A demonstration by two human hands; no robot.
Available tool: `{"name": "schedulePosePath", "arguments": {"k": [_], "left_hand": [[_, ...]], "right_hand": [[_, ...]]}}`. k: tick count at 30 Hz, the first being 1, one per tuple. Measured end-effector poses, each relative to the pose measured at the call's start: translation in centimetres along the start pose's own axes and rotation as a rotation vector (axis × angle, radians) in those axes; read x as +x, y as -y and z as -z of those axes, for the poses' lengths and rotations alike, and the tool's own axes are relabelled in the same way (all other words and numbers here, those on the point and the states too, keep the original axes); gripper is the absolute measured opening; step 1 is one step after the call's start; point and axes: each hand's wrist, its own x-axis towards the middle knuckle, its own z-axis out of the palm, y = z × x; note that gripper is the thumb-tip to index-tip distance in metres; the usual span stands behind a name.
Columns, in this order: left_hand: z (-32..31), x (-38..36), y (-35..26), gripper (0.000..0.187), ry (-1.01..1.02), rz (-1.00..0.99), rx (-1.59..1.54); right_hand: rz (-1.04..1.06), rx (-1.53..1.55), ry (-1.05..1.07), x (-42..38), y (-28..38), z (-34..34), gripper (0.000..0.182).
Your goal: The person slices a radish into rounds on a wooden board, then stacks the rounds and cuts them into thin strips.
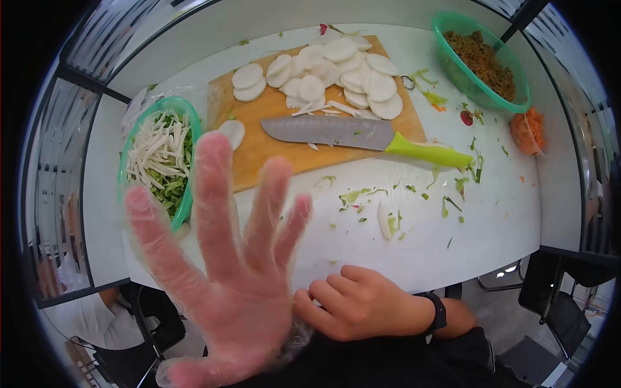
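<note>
My left hand (239,284) is raised toward the camera, palm facing me, in a clear plastic glove. Its fingers are spread and hold nothing. My bare right hand (356,304) is closed beside the left wrist, with its fingertips at the bunched plastic cuff (299,337) of the glove. Beyond the hands, a knife (336,131) with a lime-green handle lies across a wooden cutting board (259,165). Round white radish slices (312,88) are piled on the board, with a few thin strips near the blade.
To the left stands a green basket (187,200) of shredded greens and white strips. A green bowl (446,55) of brown crumbly food sits at the back right, near a bag of shredded carrot (528,131). Vegetable scraps are scattered across the white table (291,213).
</note>
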Motion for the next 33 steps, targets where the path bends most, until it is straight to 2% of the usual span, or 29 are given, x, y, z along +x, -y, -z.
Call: {"name": "schedulePosePath", "arguments": {"k": [5, 6, 9, 10, 12, 13, 14, 16, 17, 18, 25, 30, 33], "left_hand": [[-0.5, -0.3, 1.0, 0.111, 0.047, -0.035, -0.005], [1.5, 0.3, 1.6, 0.112, 0.158, -0.060, 0.040], [2.8, 1.4, 1.6, 0.105, 0.137, -0.076, 0.473], [3.2, 1.7, 1.8, 0.103, 0.079, -0.100, 0.710], [4.4, 2.1, 1.9, 0.101, 0.037, -0.185, 1.076], [4.9, 2.1, 2.0, 0.100, 0.059, -0.236, 1.202], [5.0, 2.1, 1.9, 0.100, 0.081, -0.255, 1.293], [4.7, 2.0, 1.7, 0.101, 0.122, -0.267, 1.437], [4.5, 2.0, 1.7, 0.103, 0.125, -0.264, 1.457], [4.3, 1.9, 1.8, 0.105, 0.128, -0.260, 1.477], [4.2, 1.8, 2.0, 0.114, 0.096, -0.272, 1.441], [4.2, 1.5, 2.3, 0.117, 0.021, -0.264, 1.378], [3.9, 1.4, 2.4, 0.118, 0.023, -0.266, 1.365]], "right_hand": [[0.050, 0.019, 0.076, -0.5, 0.3, 0.5, 0.011], [0.041, 0.040, 0.069, -0.5, 0.2, 0.5, 0.013], [-0.051, 0.015, 0.072, -0.5, -0.4, 1.8, 0.020], [-0.095, -0.009, 0.081, -0.5, -0.5, 2.7, 0.023], [-0.158, 0.099, 0.091, -0.4, -0.3, 4.5, 0.032], [-0.193, 0.151, 0.098, -0.5, 0.0, 4.8, 0.037], [-0.199, 0.159, 0.011, -0.5, 0.3, 4.5, 0.044], [-0.235, 0.158, -0.062, 0.0, 0.6, 3.8, 0.044], [-0.258, 0.152, -0.095, 0.3, 0.8, 3.5, 0.044], [-0.282, 0.203, -0.127, 0.9, 0.9, 3.1, 0.036], [-0.168, 0.392, -0.142, 1.2, 1.2, 0.1, 0.027], [-0.343, 0.416, 0.007, 1.2, 1.0, 1.5, 0.027], [-0.330, 0.488, -0.026, 1.0, 1.0, 0.8, 0.028]]}}
